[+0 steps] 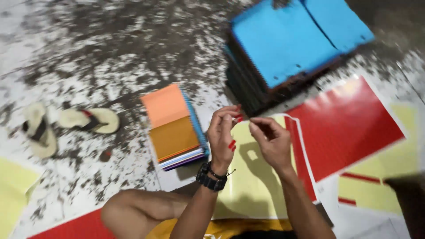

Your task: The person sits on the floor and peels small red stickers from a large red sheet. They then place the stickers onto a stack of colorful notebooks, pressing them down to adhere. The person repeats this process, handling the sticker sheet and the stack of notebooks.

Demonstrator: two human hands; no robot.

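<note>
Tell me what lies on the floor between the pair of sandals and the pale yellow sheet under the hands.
In the head view, between the sandals and the yellow sheet lies a stack of coloured sheets, orange on top, with speckled floor beside it.

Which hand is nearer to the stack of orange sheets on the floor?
Left. The left hand is just to the right of the stack of orange sheets; the right hand is farther right, beyond the left hand.

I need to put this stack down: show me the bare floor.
Bare speckled floor lies beyond the sandals, left of the blue-topped stack. A smaller patch sits between the sandals and the orange pile. Around both hands, yellow sheets and red sheets crowd it.
</note>
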